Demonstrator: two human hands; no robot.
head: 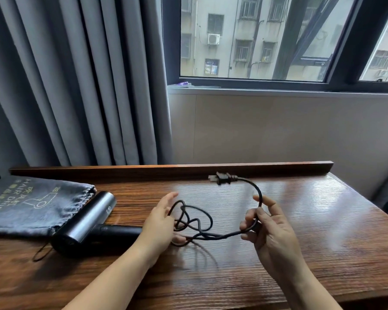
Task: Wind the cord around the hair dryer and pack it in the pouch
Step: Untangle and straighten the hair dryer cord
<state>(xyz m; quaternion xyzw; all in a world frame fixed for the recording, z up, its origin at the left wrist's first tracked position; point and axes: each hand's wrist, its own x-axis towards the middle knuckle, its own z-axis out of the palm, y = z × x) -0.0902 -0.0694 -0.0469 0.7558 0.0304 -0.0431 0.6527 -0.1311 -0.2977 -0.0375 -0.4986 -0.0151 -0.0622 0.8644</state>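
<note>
the black cord [207,233] hangs in loose tangled loops between the two hands, just above the wooden table [300,220]. the right hand [271,229] pinches the cord between thumb and curled fingers, and from there it arcs up to the plug [222,178] lying near the table's back edge. the left hand [160,224] has its fingers relaxed and partly spread, with loops draped against them. the hair dryer [85,224] lies just left of that hand, its barrel resting against the grey pouch [31,202].
</note>
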